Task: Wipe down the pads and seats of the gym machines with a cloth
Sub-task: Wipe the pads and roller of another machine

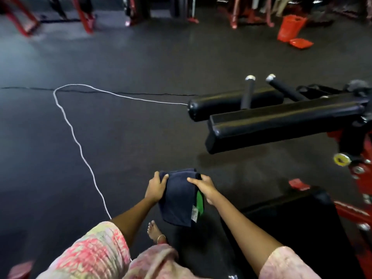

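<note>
Head view shows both hands holding a folded dark blue cloth [178,198] in the air above the floor: the left hand [156,188] grips its left edge, the right hand [205,187] pinches its top right corner. Black pads [281,125] lie ahead to the right, apart from the cloth.

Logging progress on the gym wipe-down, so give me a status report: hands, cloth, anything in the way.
Left hand and right hand both gripping the folded dark cloth, held in the air. Long black pad ahead-right, untouched. White cord on the floor, left.
</note>
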`<state>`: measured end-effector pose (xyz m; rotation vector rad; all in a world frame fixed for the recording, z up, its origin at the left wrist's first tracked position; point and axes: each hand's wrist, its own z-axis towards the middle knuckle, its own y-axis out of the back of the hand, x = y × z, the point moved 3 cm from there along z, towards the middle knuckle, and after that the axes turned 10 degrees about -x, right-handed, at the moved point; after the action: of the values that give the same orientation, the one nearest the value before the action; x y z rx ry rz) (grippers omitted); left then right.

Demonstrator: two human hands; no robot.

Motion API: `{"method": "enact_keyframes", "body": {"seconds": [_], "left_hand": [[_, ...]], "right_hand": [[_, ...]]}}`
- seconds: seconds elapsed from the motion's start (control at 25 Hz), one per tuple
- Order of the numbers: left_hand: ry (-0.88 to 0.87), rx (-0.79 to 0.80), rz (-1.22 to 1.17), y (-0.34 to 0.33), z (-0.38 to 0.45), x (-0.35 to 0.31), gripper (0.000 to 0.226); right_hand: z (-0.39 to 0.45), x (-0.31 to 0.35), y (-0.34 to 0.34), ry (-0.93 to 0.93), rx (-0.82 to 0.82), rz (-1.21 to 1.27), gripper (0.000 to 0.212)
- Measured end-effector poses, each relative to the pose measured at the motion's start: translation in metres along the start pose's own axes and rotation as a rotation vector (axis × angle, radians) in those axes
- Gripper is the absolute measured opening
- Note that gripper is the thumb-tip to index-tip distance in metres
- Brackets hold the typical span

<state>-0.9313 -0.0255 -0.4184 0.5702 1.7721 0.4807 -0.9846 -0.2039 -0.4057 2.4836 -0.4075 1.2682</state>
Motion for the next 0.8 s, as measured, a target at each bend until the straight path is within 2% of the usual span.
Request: {"method": "enact_keyframes", "body": {"seconds": [0.2,0.32,0.44,0.52,0.64,0.8], "left_hand": [[0.148,-0.155,-0.048,0.042,0.052,0.035,0.030],[0.194,-0.250,-0.068,0.078,0.106,0.041,0.028],[0.183,-0.325,-0.109,0.123,0.162,0.036,0.025],[0.131,-0.372,-0.137,0.164,0.195,0.034,0.030],[0.087,-0.486,-0.166,0.238,0.240,0.043,0.038],[0.108,-0.630,-0.186,0.315,0.281,0.065,0.022]], "right_hand": [[0.038,0.036,-0.074,-0.028,0.170,-0.125,0.026],[0.070,0.071,-0.131,-0.012,0.169,-0.141,0.022],[0.104,0.112,-0.197,0.045,0.123,-0.119,0.022],[0.121,0.141,-0.246,0.106,0.146,-0.103,0.026],[0.134,0.189,-0.328,0.200,0.259,-0.138,0.025],[0.151,0.235,-0.429,0.306,0.412,-0.177,0.019]]}}
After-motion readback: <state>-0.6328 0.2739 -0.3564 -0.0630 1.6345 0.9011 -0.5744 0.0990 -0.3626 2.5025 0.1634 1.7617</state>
